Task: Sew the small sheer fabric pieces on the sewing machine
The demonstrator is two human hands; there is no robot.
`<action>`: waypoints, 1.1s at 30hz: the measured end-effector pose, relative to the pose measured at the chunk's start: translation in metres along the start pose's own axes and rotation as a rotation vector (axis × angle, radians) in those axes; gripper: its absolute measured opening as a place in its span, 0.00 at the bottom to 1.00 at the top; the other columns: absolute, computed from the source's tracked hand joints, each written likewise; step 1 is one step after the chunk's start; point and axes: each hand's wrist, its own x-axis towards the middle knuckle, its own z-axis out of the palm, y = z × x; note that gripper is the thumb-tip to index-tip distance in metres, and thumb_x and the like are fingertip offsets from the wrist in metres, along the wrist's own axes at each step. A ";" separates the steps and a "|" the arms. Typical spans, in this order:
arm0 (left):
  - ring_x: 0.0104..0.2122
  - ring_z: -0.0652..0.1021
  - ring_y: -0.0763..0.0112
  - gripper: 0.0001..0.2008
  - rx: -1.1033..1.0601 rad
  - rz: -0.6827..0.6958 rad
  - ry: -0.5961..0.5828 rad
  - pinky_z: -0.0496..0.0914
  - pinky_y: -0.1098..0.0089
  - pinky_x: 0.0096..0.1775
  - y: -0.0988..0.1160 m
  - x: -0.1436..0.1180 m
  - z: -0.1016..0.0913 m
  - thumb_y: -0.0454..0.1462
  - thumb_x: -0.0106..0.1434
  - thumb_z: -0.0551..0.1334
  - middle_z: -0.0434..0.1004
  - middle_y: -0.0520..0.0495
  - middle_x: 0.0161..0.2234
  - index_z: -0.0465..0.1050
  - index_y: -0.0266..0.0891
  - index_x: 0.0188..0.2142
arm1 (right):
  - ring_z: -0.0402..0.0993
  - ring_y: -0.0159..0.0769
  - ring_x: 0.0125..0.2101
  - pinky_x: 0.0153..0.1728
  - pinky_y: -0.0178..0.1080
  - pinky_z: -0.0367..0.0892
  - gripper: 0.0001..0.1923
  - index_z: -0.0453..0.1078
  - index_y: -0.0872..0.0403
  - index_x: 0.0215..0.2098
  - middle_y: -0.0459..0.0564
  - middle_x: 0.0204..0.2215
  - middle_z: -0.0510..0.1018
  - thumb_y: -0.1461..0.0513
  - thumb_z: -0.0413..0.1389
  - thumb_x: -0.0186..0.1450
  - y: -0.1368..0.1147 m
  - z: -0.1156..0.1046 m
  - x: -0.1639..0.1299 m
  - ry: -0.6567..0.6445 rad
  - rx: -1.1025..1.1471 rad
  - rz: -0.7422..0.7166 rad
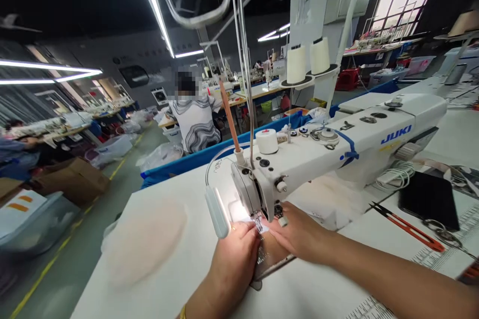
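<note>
Both hands press flat, fingers spread, gripping nothing: the left hand (pixel 234 254) and right hand (pixel 299 234) pin a small pale fabric piece (pixel 262 228) under the sewing machine (pixel 337 149) needle. It looks thin, limp and slippery, best steered by its edges either side.

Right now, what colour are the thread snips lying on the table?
Orange-red thread snips, with dark blades; head view.

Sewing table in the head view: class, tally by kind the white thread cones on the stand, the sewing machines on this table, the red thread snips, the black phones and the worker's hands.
White thread cones on the stand: 2
White JUKI sewing machine: 1
Red thread snips: 1
Flat black phone: 1
Hands, left hand and right hand: 2
Total: 7
</note>
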 end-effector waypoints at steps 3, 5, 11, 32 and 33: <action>0.44 0.83 0.57 0.13 -0.009 -0.026 0.005 0.80 0.59 0.46 0.001 -0.001 -0.001 0.30 0.71 0.55 0.84 0.46 0.49 0.76 0.42 0.49 | 0.74 0.50 0.47 0.48 0.46 0.71 0.14 0.76 0.56 0.50 0.59 0.46 0.82 0.67 0.51 0.72 -0.002 -0.001 0.001 0.044 0.015 0.006; 0.46 0.83 0.57 0.14 -0.016 -0.045 -0.009 0.80 0.59 0.46 0.002 -0.003 -0.003 0.29 0.71 0.55 0.83 0.46 0.50 0.75 0.43 0.50 | 0.74 0.50 0.47 0.49 0.47 0.72 0.16 0.76 0.56 0.52 0.60 0.46 0.82 0.67 0.50 0.72 -0.004 0.000 0.001 0.082 0.019 -0.004; 0.61 0.75 0.47 0.19 0.087 -0.216 -0.161 0.77 0.53 0.54 -0.003 -0.005 -0.016 0.36 0.70 0.63 0.73 0.36 0.64 0.71 0.42 0.60 | 0.74 0.48 0.41 0.40 0.44 0.72 0.15 0.75 0.55 0.49 0.59 0.42 0.80 0.69 0.49 0.70 -0.004 0.007 -0.009 0.101 0.043 -0.003; 0.33 0.74 0.57 0.03 0.175 -0.413 -0.218 0.69 0.63 0.34 -0.012 -0.009 -0.041 0.37 0.67 0.61 0.72 0.46 0.33 0.70 0.41 0.39 | 0.79 0.38 0.50 0.47 0.43 0.65 0.15 0.70 0.53 0.54 0.50 0.49 0.84 0.67 0.55 0.70 -0.036 0.003 -0.020 -0.014 0.450 -0.487; 0.31 0.73 0.59 0.02 0.165 -0.410 -0.192 0.68 0.64 0.33 -0.011 -0.009 -0.038 0.36 0.68 0.58 0.71 0.47 0.32 0.69 0.41 0.38 | 0.79 0.37 0.47 0.47 0.43 0.65 0.15 0.70 0.53 0.54 0.49 0.48 0.84 0.67 0.56 0.70 -0.037 0.000 -0.020 -0.036 0.456 -0.480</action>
